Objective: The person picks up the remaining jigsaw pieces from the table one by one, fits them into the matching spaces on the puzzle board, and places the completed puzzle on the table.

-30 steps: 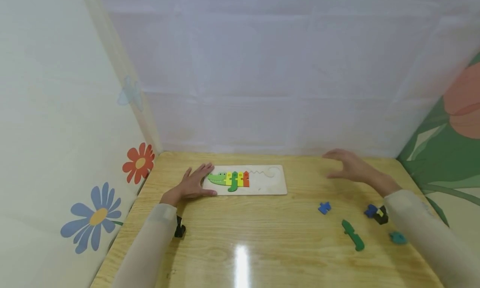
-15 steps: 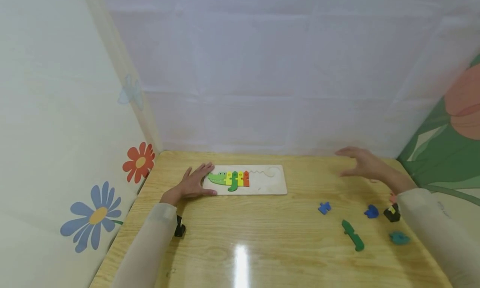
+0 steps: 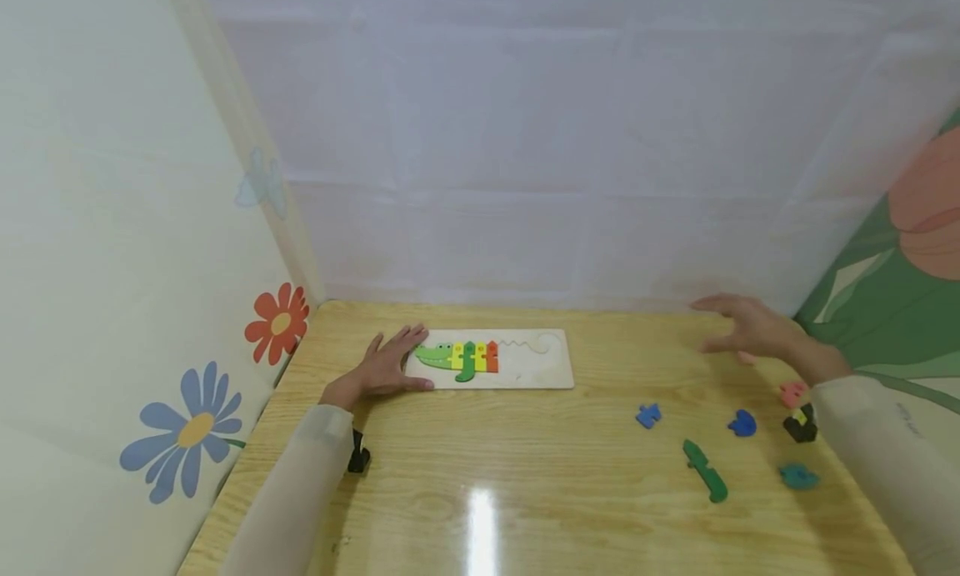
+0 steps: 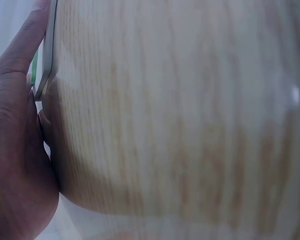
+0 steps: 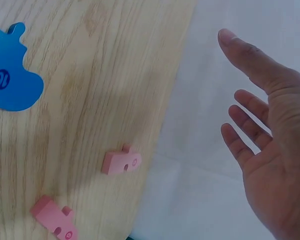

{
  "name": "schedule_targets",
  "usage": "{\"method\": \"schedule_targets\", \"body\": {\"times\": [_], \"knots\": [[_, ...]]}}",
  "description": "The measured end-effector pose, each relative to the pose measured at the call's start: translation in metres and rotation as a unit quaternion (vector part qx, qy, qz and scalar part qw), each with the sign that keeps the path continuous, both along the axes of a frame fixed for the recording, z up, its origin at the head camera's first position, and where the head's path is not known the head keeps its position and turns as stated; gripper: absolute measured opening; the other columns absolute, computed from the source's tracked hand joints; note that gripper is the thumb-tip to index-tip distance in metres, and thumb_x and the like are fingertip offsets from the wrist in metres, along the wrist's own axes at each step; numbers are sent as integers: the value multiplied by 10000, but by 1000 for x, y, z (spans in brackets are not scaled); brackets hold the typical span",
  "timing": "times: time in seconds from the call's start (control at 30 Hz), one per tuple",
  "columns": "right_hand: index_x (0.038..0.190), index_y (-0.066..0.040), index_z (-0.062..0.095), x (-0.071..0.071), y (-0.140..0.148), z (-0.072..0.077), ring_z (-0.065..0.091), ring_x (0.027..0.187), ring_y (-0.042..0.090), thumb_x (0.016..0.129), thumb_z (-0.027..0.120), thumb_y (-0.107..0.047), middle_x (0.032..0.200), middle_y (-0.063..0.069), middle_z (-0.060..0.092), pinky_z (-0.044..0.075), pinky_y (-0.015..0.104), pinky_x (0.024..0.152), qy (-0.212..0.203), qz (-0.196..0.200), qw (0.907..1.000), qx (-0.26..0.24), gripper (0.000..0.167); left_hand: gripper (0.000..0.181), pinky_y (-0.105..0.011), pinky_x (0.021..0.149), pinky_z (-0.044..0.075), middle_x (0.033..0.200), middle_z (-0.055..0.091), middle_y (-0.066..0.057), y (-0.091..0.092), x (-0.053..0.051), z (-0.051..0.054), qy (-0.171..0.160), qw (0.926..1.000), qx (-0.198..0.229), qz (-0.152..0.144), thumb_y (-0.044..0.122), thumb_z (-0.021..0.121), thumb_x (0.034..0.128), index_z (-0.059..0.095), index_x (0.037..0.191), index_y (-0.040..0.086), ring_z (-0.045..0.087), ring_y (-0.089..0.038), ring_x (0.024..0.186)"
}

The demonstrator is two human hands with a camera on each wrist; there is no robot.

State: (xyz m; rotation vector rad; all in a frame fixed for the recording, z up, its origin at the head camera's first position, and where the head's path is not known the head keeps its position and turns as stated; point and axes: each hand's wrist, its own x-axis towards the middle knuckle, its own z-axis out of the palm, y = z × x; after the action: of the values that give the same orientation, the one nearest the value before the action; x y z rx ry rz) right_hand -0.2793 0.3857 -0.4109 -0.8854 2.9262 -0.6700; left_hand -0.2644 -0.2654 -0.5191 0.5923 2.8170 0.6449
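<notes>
My left hand rests at the left end of a pale wooden puzzle board, fingers spread at its far corner and thumb along the near edge. In the left wrist view, the thumb lies straight against the board's side. A crocodile's green head with yellow, green and orange pieces lies on the board; a curled tail outline shows at its right. My right hand hovers over the far right of the table, holding nothing, fingers apart. Below it lie two pink puzzle pieces, and a blue piece marked 10.
Several loose pieces lie on the table's right side: a small blue piece, a long green piece and a teal piece. Fabric walls stand behind and at both sides. A bright reflection marks the near tabletop.
My right hand has moved right, away from the board, uncovering the pink pieces beneath the arm. The left hand and the board have stayed put.
</notes>
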Motion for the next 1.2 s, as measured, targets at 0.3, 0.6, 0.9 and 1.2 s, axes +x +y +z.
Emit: {"method": "schedule_targets", "body": {"times": [0.3, 0.6, 0.9, 1.2], "knots": [[1456, 77, 565, 2, 15, -6, 545, 1277, 595, 845, 907, -185, 1471, 351, 548, 487, 729, 978, -221, -141, 9996, -63, 748, 1120, -733, 1231, 10, 1761, 195, -153, 1, -1, -1, 57, 10000, 4, -43, 648, 781, 861, 278, 1682, 76, 114, -411, 1629], [1445, 91, 565, 3, 27, -12, 564, 1235, 615, 848, 903, -170, 1469, 379, 532, 502, 721, 955, -361, -249, 9990, -63, 734, 1117, -730, 1232, 1, 1761, 198, -154, 0, -1, 0, 40, 10000, 36, -28, 640, 791, 859, 286, 1680, 75, 111, -413, 1629], [1430, 75, 585, 2, 38, -20, 622, 1159, 595, 826, 921, -218, 1436, 385, 555, 553, 673, 899, -284, -341, 9988, 216, 751, 1121, -734, 1232, -3, 1761, 196, -159, 0, 0, -1, 26, 10000, 41, -13, 650, 786, 858, 287, 1678, 72, 108, -413, 1630], [1388, 99, 612, 0, 49, -32, 633, 1159, 581, 806, 933, -234, 1393, 385, 589, 561, 662, 899, -139, -390, 9989, 227, 743, 1138, -721, 1239, -1, 1766, 183, -143, 1, 0, -1, 20, 10000, -16, 14, 675, 774, 852, 271, 1686, 88, 98, -395, 1635]]}}
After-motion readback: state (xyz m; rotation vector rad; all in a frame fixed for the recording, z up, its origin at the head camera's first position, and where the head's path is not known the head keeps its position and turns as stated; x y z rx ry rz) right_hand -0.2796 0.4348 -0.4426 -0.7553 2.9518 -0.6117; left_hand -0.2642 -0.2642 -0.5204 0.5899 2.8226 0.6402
